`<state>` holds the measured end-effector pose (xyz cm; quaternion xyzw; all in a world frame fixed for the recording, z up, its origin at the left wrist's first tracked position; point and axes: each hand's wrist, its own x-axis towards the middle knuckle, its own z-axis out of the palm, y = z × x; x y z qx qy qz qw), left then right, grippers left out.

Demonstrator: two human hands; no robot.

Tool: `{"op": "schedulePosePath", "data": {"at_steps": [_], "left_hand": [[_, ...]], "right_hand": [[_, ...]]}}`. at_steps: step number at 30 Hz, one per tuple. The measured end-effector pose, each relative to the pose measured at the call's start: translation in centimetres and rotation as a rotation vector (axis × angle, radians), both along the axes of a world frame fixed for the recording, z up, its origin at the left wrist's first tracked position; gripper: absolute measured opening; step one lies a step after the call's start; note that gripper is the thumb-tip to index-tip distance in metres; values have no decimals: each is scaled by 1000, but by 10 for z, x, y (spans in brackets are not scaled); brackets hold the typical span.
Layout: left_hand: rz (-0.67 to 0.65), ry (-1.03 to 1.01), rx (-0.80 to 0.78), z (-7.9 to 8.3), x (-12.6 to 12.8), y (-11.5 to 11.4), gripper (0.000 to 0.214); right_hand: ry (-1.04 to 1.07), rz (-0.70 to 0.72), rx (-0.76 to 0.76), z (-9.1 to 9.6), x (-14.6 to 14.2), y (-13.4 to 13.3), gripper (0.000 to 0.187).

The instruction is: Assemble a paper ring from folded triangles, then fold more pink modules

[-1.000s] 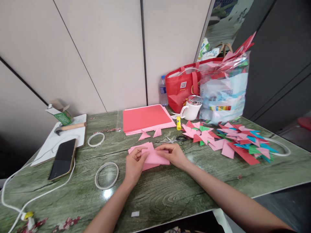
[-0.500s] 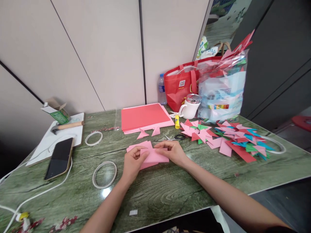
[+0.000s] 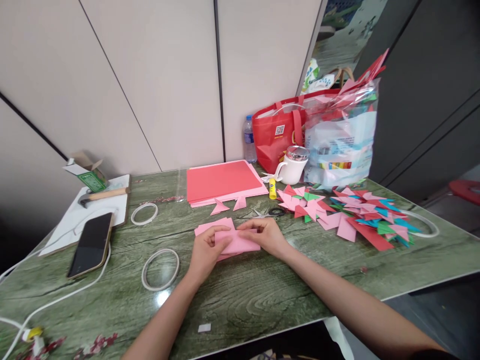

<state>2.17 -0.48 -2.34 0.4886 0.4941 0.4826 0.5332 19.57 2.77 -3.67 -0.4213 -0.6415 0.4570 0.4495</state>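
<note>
Between my two hands is a folded piece of pink paper, held low over the table. My left hand pinches its left end, thumb in front and fingers behind. At its top right, my right hand is closed on the same piece. More pink sheets lie beneath and behind it, partly covered by my hands. Two small folded pink triangles rest just beyond. A pair of scissors with dark handles lies behind my right hand.
Red and pink sheets are stacked at the back. Folded colored paper pieces are heaped right, near a glue stick, white mug and red bag. Tape rolls, a phone and a hammer lie left.
Both hands keep hold of the folded pink paper. Its front face seems tipped slightly, and the left thumb has shifted a little along it. The camera view has moved very slightly.
</note>
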Motion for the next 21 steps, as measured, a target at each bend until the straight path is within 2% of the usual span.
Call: {"op": "schedulePosePath", "data": {"at_steps": [7, 12, 16, 21], "left_hand": [[10, 6, 16, 1, 1, 0, 30], [-35, 21, 7, 2, 4, -2, 31], [-15, -6, -8, 3, 4, -3, 48], [-102, -117, -146, 3, 5, -4, 35]], "right_hand": [[-24, 57, 27, 3, 0, -1, 20], [-23, 87, -2, 0, -2, -1, 18], [11, 51, 0, 1, -2, -1, 18], [64, -14, -4, 5, -1, -1, 17]]}}
